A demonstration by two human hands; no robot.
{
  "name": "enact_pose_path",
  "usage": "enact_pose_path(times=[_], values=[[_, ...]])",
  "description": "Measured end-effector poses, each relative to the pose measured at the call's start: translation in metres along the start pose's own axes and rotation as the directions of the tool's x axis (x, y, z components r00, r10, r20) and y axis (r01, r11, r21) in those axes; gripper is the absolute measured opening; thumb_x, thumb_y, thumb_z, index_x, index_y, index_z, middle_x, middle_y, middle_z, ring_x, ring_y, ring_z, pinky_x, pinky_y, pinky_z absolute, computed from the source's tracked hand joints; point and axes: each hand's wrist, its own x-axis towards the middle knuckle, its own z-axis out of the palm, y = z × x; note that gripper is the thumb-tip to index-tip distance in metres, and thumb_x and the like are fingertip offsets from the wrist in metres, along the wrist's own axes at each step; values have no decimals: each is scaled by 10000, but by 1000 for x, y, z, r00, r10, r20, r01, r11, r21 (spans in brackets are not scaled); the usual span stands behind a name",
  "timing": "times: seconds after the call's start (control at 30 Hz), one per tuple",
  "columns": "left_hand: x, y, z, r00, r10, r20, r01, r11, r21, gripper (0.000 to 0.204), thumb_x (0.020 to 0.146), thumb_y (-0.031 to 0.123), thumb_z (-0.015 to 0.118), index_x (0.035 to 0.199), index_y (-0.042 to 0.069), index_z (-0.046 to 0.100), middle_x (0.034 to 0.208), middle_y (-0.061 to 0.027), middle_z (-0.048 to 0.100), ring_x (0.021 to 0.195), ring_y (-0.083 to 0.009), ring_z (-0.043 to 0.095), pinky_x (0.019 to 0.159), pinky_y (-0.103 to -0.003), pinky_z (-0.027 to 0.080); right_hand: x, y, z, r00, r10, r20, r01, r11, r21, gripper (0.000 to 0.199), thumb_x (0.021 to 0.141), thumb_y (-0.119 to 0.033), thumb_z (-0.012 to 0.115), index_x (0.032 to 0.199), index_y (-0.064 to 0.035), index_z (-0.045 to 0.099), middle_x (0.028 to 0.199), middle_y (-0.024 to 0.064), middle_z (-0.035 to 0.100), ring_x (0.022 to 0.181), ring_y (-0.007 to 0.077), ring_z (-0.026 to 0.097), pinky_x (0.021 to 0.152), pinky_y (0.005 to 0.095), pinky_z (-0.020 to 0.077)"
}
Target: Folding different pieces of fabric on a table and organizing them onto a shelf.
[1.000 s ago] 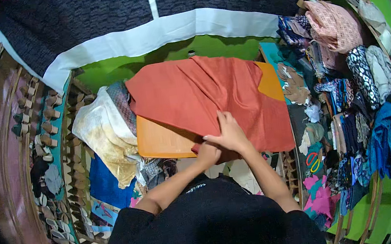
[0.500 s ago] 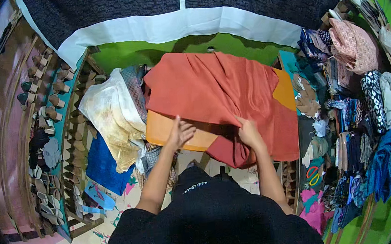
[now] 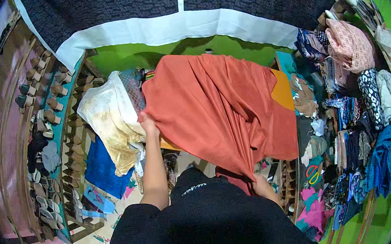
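A large rust-orange cloth [image 3: 193, 98] lies in folds over a table whose orange-yellow top [image 3: 283, 90] shows at the right side. My left hand [image 3: 147, 125] grips the cloth by its left edge. Closer to my body, my right hand [image 3: 262, 185] is closed on the near edge and draws it into a bunch. Taut folds run between the two hands. Beside my left hand hangs a white and tan stained cloth [image 3: 108, 122]. Most of the tabletop is hidden under the orange cloth.
On the left stand racks with rows of shoe lasts [image 3: 59, 89]. A blue cloth [image 3: 106, 168] lies below the white one. Along the right are folded fabrics [image 3: 343, 105], red-and-yellow-handled scissors [image 3: 313, 174] and pink scraps [image 3: 312, 212]. Dark curtains [image 3: 110, 6] hang at the back.
My left hand has gone from open above the tabletop to gripping the cloth's left edge. My right hand has pulled its edge nearer to me, and the cloth now covers more of the tabletop.
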Motion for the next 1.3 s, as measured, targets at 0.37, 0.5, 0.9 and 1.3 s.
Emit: enact_pose_path(times=[0.37,0.5,0.9,1.3], values=[[-235,-2,57,38,-594,804,-879,362,309,195,756,206,454,781,59,580,764,-171,585,707,-349,563,645,-432,446,127,-162,-38,967,-238,-96,243,969,46,911,645,-443,641,1271,51,199,1248,308,256,1173,374,295,971,377,257],[-235,-32,35,-225,-278,934,-874,481,-67,194,703,161,488,830,46,581,801,-169,574,769,-318,554,690,-416,428,153,-166,25,995,-100,23,100,885,-455,611,725,-259,562,1179,56,303,1086,288,433,955,416,473,811,432,405],[-109,42,-40,775,-602,192,578,799,168,810,726,671,351,1219,29,321,1159,-152,446,1007,-292,493,821,-393,403,96,-102,-12,914,-385,-127,342,901,-269,127,718,-87,456,816,-12,487,724,256,527,721,417,507,630,480,398],[-26,98,-32,993,-15,115,48,957,-287,338,769,198,517,1038,-4,477,1037,-107,528,951,-232,511,845,-352,401,37,-63,23,987,-142,72,139,989,45,223,738,-161,564,923,-38,569,829,192,575,786,338,559,646,357,433]])
